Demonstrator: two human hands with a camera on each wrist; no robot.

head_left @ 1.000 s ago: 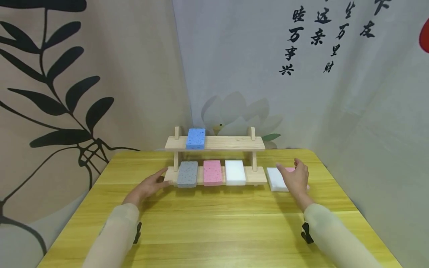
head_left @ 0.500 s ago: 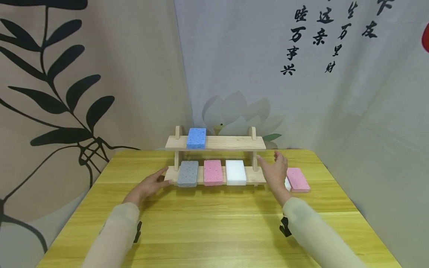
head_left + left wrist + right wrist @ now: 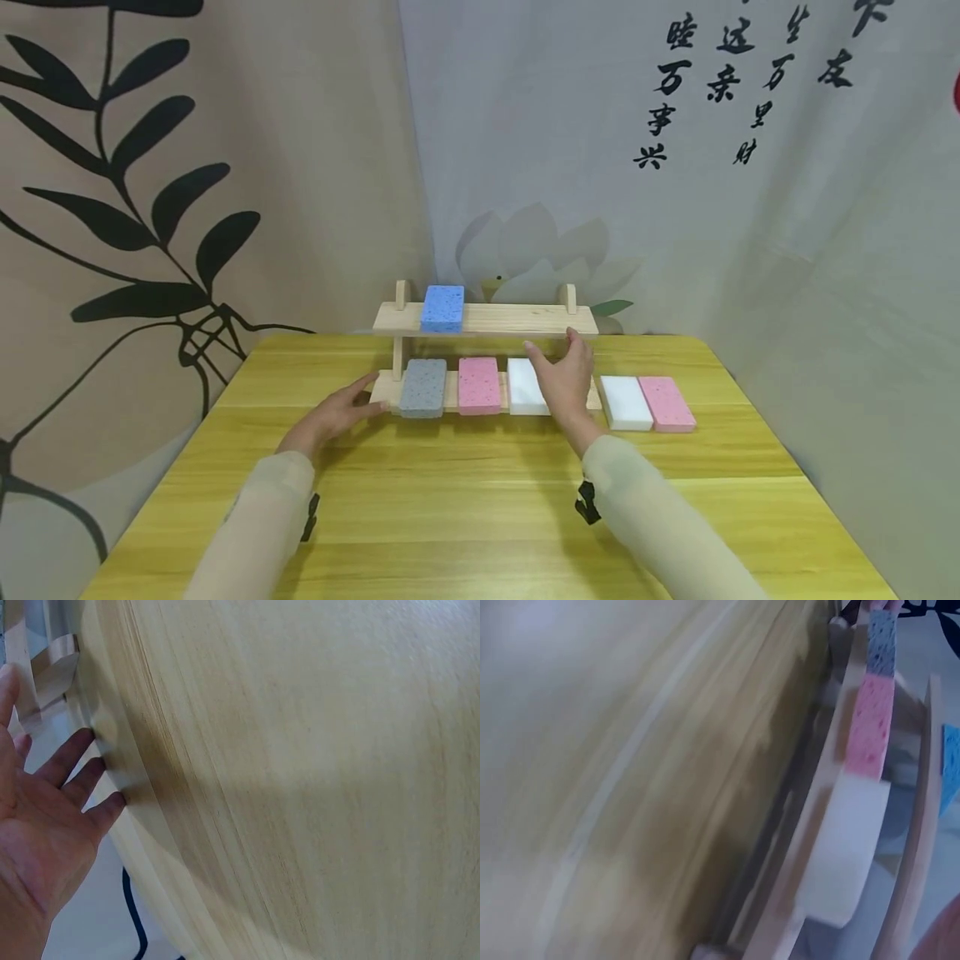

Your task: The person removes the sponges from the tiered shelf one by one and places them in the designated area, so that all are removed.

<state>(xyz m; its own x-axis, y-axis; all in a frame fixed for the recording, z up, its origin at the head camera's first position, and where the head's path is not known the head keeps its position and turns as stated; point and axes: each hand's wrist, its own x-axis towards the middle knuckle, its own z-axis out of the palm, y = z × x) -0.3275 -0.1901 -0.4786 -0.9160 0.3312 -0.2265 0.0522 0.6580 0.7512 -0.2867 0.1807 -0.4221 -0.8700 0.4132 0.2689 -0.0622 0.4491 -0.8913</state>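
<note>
A two-tier wooden rack [image 3: 525, 318] stands at the back of the table. Its lower shelf carries a grey sponge [image 3: 423, 389], a pink sponge [image 3: 478, 387] and a white sponge [image 3: 525, 385], side by side. On the upper tier is a blue sponge [image 3: 442, 309]. My left hand [image 3: 339, 418] rests at the lower shelf's left end, thumb near the front edge; its fingers [image 3: 81, 780] look straight and spread in the left wrist view. My right hand [image 3: 567, 382], empty with thumb and fingers apart, overlaps the white sponge's right side and the right upright.
Right of the rack, a second white sponge [image 3: 626, 403] and a second pink sponge [image 3: 667, 404] lie side by side on the wooden table [image 3: 450, 508]. A printed cloth [image 3: 525, 125] hangs close behind the table.
My right hand has moved left from over the loose sponges to the lower shelf's right part, uncovering the loose white and pink sponges. My left hand has stayed at the rack's left end.
</note>
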